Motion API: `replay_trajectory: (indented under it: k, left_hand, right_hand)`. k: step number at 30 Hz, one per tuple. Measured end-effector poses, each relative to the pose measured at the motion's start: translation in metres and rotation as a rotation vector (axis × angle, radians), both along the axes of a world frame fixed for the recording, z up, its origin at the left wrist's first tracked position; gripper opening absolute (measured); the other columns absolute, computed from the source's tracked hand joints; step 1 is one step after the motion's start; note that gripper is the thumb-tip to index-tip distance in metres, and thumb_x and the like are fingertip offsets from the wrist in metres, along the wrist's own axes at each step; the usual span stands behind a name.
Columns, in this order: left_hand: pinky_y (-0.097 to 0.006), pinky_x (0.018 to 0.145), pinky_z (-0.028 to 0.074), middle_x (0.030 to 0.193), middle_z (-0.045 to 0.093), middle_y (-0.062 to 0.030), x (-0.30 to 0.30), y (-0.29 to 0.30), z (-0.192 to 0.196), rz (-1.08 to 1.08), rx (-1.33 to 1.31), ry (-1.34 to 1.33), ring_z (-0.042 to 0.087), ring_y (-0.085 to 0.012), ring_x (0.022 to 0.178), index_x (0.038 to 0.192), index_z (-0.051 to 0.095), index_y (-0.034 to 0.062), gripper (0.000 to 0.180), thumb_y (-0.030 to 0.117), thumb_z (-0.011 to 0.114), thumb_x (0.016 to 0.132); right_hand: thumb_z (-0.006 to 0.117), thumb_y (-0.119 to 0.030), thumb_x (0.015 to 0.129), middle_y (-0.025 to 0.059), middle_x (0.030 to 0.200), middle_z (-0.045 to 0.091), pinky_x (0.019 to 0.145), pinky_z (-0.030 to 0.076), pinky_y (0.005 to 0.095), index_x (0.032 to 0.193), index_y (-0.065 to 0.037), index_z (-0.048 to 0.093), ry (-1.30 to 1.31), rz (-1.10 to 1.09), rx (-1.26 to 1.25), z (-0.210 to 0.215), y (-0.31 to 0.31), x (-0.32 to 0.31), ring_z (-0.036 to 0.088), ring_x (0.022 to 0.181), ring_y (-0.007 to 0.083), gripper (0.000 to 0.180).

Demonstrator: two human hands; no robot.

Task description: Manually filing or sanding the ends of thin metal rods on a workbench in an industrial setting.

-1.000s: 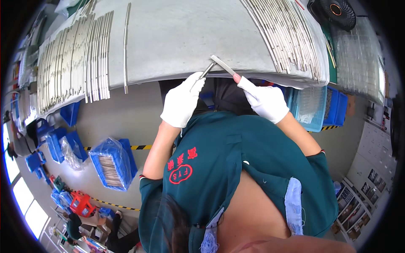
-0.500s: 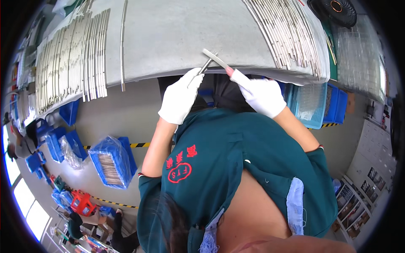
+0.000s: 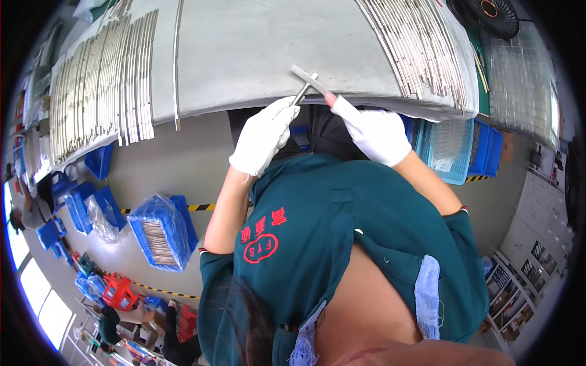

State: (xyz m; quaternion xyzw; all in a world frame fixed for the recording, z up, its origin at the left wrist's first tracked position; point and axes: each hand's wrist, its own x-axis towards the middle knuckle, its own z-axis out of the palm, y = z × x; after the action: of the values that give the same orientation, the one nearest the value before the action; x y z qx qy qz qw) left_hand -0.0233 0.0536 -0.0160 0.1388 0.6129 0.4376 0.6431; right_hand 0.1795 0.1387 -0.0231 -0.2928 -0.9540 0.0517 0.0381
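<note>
My white-gloved left hand [image 3: 262, 139] is closed round a thin silver metal rod [image 3: 300, 94], its end pointing up and right. My right hand [image 3: 381, 139], also gloved in white with a fingertip bare, grips a flat grey file-like strip [image 3: 305, 76]. The strip crosses the rod close to the rod's end and seems to touch it. Both hands are at the near edge of the grey-covered table [image 3: 256, 49]. One separate metal rod [image 3: 176, 67] lies on the table to the left.
Many similar rods lie side by side at the table's left [image 3: 104, 79] and right [image 3: 421, 55]. A black fan [image 3: 488, 12] stands at the far right, near clear plastic trays [image 3: 522, 79]. Blue crates [image 3: 488, 149] sit below right; a bagged blue crate [image 3: 159, 232] is on the left floor.
The strip has slid slightly up and left across the rod, with more of the rod's end showing beyond it. My left hand has shifted a little to the right.
</note>
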Motion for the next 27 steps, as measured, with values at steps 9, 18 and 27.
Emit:
replay_trajectory:
  k: [9, 18, 27]
  left_hand:
    - [-0.019, 0.045, 0.028, 0.072, 0.052, 0.0031, 0.001, -0.001, -0.005, -0.056, 0.008, 0.068, 0.036, -0.0029, 0.051, 0.117, 0.057, 0.0003, 0.032, 0.016, 0.057, 0.090]
    - [-0.019, 0.044, 0.025, 0.064, 0.047, 0.0068, 0.000, -0.011, -0.026, -0.214, 0.387, 0.378, 0.033, -0.0013, 0.049, 0.118, 0.057, 0.0008, 0.031, 0.015, 0.056, 0.090]
    - [-0.021, 0.052, 0.038, 0.072, 0.055, 0.0001, 0.008, -0.003, -0.013, -0.103, 0.088, 0.164, 0.043, -0.0052, 0.055, 0.116, 0.058, 0.0014, 0.031, 0.017, 0.056, 0.090]
  right_hand:
    - [0.054, -0.013, 0.085, 0.0022, 0.047, 0.044, 0.038, 0.037, 0.0306, 0.135, -0.026, 0.043, -0.001, -0.001, 0.021, 0.004, 0.007, -0.003, 0.046, 0.038, 0.0176, 0.053]
    - [0.051, -0.011, 0.084, 0.0015, 0.049, 0.047, 0.039, 0.039, 0.0309, 0.136, -0.023, 0.042, 0.023, 0.010, 0.053, 0.003, 0.008, -0.003, 0.049, 0.039, 0.0169, 0.053]
    - [0.054, -0.016, 0.087, 0.0051, 0.053, 0.053, 0.041, 0.041, 0.0326, 0.134, -0.027, 0.045, 0.049, -0.057, 0.009, 0.001, 0.012, -0.003, 0.050, 0.040, 0.0214, 0.049]
